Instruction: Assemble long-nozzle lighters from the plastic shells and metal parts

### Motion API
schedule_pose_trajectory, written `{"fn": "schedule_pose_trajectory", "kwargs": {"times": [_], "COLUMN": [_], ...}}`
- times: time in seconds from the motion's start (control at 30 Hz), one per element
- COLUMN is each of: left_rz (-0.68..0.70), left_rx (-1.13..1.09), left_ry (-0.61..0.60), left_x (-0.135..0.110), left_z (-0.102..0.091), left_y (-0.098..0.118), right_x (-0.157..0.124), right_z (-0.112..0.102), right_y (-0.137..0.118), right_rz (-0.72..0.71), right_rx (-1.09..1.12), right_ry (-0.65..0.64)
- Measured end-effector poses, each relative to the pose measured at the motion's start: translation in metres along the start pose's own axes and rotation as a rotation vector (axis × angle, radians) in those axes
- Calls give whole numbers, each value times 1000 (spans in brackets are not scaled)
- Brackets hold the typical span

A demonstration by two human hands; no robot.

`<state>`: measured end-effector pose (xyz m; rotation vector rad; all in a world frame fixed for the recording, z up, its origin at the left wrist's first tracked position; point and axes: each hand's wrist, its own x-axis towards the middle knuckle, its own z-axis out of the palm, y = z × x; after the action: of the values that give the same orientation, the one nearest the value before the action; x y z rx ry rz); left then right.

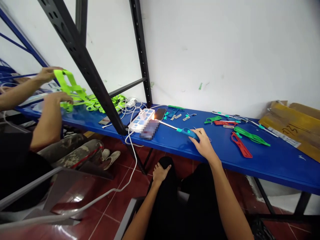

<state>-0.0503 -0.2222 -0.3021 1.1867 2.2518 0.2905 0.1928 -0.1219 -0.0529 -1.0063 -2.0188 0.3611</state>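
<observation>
My right hand (203,145) is wrapped round the blue handle of a long-necked lighter (189,132), held over the blue table. The lighter's metal neck points left, and a small orange flame (153,117) burns at its tip. Close to that flame are a white power strip (136,125), a dark phone (160,114) lying flat and a second phone (149,130) with a blurred screen. On my knee rests my left hand (161,172), fingers spread on the black trousers and nothing in them.
Loose green and red lighter casings (241,145) lie along the right of the blue table (282,166), beside a cardboard box (295,125). A black shelf post (87,63) rises at left. Beyond it a co-worker's hands handle neon-yellow straps (71,86). A white cable (133,166) hangs down.
</observation>
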Motion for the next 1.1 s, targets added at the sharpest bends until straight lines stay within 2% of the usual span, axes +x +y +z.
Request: {"fn": "schedule_pose_trajectory", "kwargs": {"times": [0.33, 0.47, 0.63, 0.77, 0.93, 1.1], "left_rz": [-7, -8, -12, -17, -18, -46], "left_rx": [-22, -38, -56, -67, -67, -21], "left_ry": [-8, -11, -7, -8, -11, -39], "left_x": [0, -1, -1, 2, 3, 11], "left_z": [0, -1, 0, 0, 3, 6], "left_y": [0, 2, 2, 1, -1, -2], "right_x": [0, 6, 23, 33, 28, 20], "right_z": [2, 9, 35, 58, 67, 68], "right_y": [8, -2, -39, -63, -65, -54], "right_rz": [-31, -21, 127, 212, 314, 421], "right_rx": [-20, 57, 326, 452, 493, 629], "right_ry": [65, 104, 87, 71, 71, 261]}}
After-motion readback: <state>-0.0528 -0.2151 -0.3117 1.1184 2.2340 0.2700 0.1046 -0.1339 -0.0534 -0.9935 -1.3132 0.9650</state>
